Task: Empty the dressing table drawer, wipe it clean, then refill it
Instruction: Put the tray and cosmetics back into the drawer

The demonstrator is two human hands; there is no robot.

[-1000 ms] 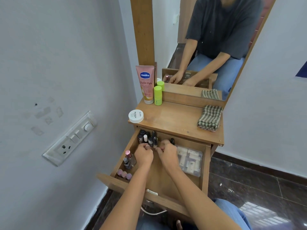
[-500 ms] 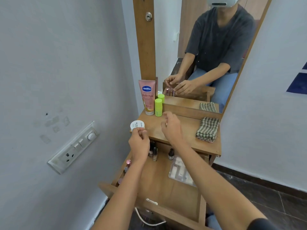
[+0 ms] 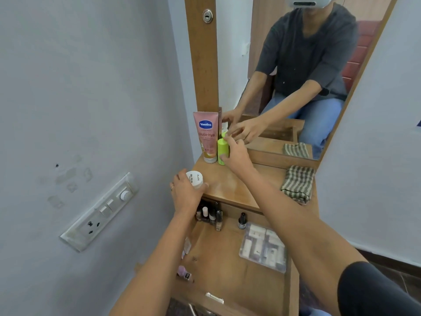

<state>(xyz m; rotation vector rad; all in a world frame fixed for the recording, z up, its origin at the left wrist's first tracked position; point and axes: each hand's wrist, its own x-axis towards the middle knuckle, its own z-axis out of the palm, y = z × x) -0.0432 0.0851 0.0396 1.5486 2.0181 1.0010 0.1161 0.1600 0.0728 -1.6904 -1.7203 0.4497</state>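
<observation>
The dressing table drawer [image 3: 224, 267] stands pulled open below the tabletop [image 3: 239, 187]. Inside it are several nail polish bottles [image 3: 210, 215] at the back left, a small dark bottle [image 3: 242, 221], a clear plastic box [image 3: 263, 247] on the right and pink bottles [image 3: 185, 273] along the left wall. My left hand [image 3: 185, 195] grips a white round jar [image 3: 194, 178] at the tabletop's left front corner. My right hand [image 3: 237, 155] is closed around a green bottle [image 3: 221, 151] standing at the back by the mirror.
A pink Vaseline tube [image 3: 206, 135] stands just left of the green bottle. A striped folded cloth [image 3: 298, 183] lies on the right of the tabletop. The mirror [image 3: 296, 65] rises behind. A wall socket panel [image 3: 100, 210] sits close on the left.
Both hands have left the drawer and risen to the tabletop. My left hand closed on the white jar; my right hand reached back and took hold of the green bottle.
</observation>
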